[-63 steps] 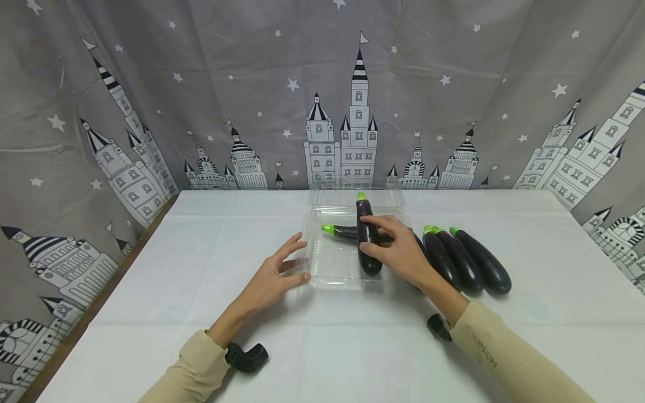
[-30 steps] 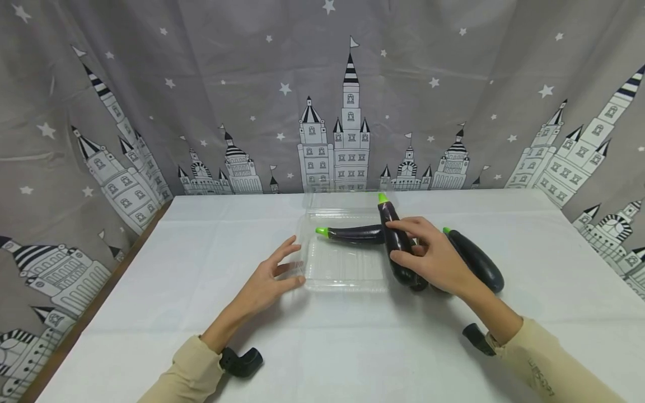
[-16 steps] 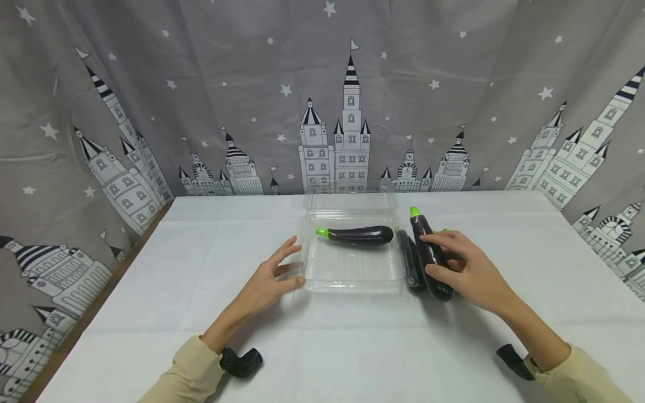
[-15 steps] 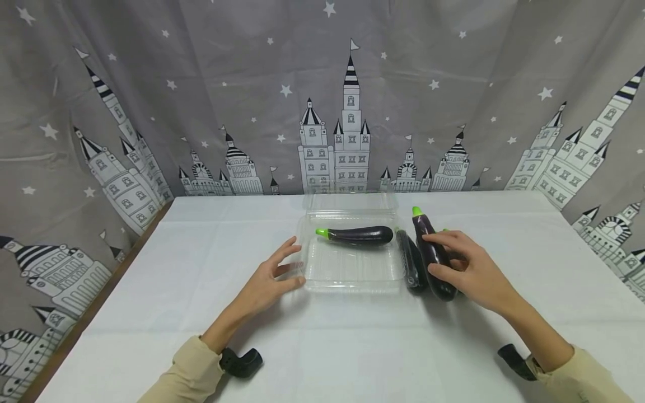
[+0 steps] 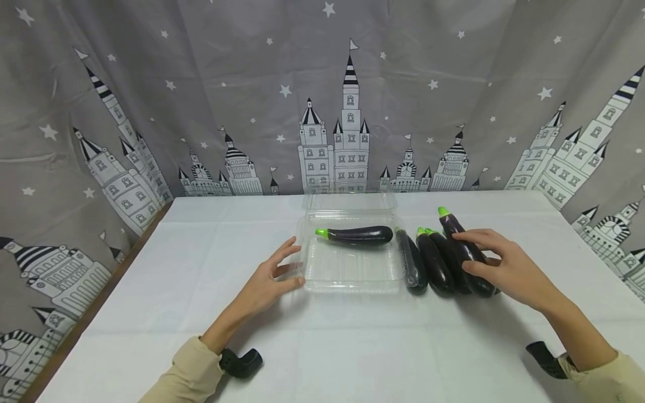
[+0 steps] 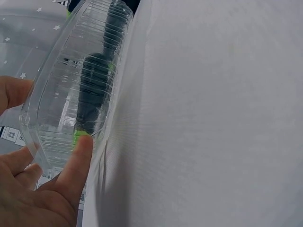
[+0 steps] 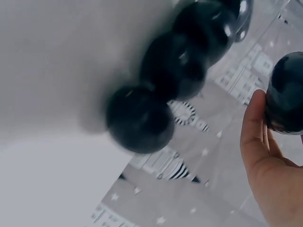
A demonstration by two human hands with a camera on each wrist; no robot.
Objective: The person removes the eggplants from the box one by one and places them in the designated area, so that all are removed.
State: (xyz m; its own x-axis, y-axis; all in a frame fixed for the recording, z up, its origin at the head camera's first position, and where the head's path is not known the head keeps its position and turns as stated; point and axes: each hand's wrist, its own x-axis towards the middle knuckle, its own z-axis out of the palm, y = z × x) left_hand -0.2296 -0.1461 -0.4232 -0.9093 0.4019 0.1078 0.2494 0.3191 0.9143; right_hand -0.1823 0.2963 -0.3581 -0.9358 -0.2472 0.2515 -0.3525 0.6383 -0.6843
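My right hand pinches an eggplant between thumb and fingers. In the head view it overlaps the right end of a row of eggplants, while the right wrist view shows the held eggplant raised apart from the others. One more eggplant lies crosswise in the clear plastic clamshell box, green stem to the left. My left hand is at the box's left side, fingers spread. In the left wrist view, the fingertips are right at the box wall.
To the right of the box lies an eggplant, with several others beside it, partly behind the held one. The box's lid stands open at the back. A patterned grey curtain hangs behind the white table.
My right hand has carried the eggplant rightward from over the box, past the nearer eggplants in the row. The left hand has stayed beside the box.
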